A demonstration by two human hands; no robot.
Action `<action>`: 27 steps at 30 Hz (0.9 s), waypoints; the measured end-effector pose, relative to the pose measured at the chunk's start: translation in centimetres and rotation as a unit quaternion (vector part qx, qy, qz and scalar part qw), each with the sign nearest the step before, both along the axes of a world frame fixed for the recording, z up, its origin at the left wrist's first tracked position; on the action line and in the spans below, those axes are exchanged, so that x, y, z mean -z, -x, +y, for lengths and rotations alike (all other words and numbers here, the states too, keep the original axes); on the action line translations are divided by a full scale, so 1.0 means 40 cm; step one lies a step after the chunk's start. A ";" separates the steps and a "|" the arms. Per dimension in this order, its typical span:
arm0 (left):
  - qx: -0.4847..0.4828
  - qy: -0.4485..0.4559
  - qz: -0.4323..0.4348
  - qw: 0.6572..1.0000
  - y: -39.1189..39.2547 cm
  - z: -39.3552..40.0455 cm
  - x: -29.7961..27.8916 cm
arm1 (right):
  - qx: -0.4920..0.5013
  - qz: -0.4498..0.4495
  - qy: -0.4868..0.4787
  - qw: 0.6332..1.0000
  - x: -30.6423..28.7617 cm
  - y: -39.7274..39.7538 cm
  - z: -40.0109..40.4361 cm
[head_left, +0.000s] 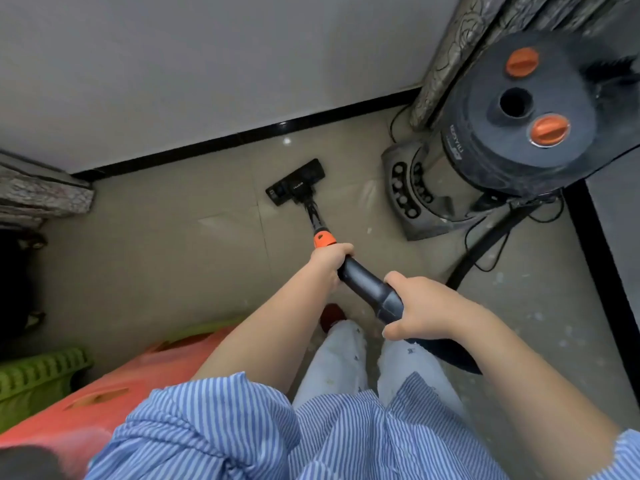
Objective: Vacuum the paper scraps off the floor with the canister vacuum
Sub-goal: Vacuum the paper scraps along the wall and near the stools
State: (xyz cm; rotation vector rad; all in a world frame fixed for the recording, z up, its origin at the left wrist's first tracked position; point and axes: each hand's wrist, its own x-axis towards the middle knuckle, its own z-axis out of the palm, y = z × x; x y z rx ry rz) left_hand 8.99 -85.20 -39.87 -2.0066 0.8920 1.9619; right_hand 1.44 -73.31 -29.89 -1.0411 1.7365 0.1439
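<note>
Glossy beige tile floor (156, 237), grey wall (207, 64), black baseboard (242, 136), orange crate (104, 403), green basket (38, 379)

The floor head (296, 183) lies on the floor (173, 237) near the wall (207, 64), left of the canister (502, 133).

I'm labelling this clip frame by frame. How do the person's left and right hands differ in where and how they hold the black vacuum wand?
The left hand grips the black vacuum wand farther forward, just behind the orange collar, while the right hand holds its rear end, where the black hose joins. The left hand sits closer to the black floor head; the right sits nearer the body. Both curl their fingers around the wand.
</note>
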 end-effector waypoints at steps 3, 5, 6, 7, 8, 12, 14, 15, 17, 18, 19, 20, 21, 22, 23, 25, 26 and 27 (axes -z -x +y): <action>-0.002 -0.013 -0.008 1.000 0.002 0.068 -0.004 | -0.009 0.007 -0.007 1.000 -0.017 0.010 0.063; -0.007 -0.026 -0.015 1.000 0.003 0.113 -0.004 | -0.015 0.008 -0.012 1.000 -0.025 0.016 0.106; -0.009 -0.032 -0.016 0.999 0.006 0.141 -0.007 | -0.019 0.007 -0.013 1.000 -0.026 0.020 0.134; -0.009 -0.034 -0.019 0.999 0.011 0.175 -0.008 | -0.024 0.007 -0.014 1.000 -0.029 0.026 0.168; -0.009 -0.033 -0.023 0.999 0.015 0.209 -0.008 | -0.025 0.005 -0.016 1.000 -0.030 0.032 0.201; -0.016 -0.031 -0.029 0.999 0.026 0.319 0.002 | -0.021 -0.005 -0.014 1.000 -0.028 0.044 0.312; -0.015 -0.030 -0.032 0.999 0.031 0.377 0.006 | -0.020 -0.011 -0.019 1.000 -0.029 0.052 0.368; -0.010 -0.029 -0.035 0.999 0.031 0.387 0.008 | -0.024 -0.013 -0.019 0.999 -0.027 0.054 0.378; -0.010 -0.026 -0.037 0.999 0.034 0.423 0.010 | -0.032 -0.013 -0.022 0.999 -0.023 0.056 0.408; -0.013 -0.024 -0.041 0.999 0.033 0.437 0.015 | -0.031 -0.016 -0.023 0.999 -0.017 0.053 0.421; -0.015 -0.018 -0.043 0.999 0.036 0.433 0.018 | -0.026 -0.018 -0.019 0.999 -0.010 0.054 0.419; -0.017 -0.015 -0.047 0.999 0.037 0.442 0.023 | -0.018 -0.024 -0.019 0.999 0.000 0.054 0.429; -0.016 -0.010 -0.051 0.999 0.041 0.443 0.026 | -0.009 -0.030 -0.015 0.999 0.006 0.056 0.431; -0.019 -0.007 -0.052 0.998 0.043 0.444 0.024 | 0.001 -0.037 -0.013 0.999 0.011 0.058 0.435; -0.025 -0.005 -0.052 0.998 0.047 0.447 0.021 | 0.012 -0.044 -0.012 0.999 0.013 0.060 0.441; -0.035 0.013 -0.048 0.998 0.062 0.449 0.020 | 0.055 -0.042 -0.002 0.998 0.013 0.065 0.456; -0.043 0.023 -0.046 0.998 0.071 0.446 0.016 | 0.090 -0.023 0.008 0.996 0.009 0.065 0.462; -0.053 0.031 -0.047 0.997 0.085 0.442 0.011 | 0.123 0.012 0.022 0.992 0.005 0.065 0.466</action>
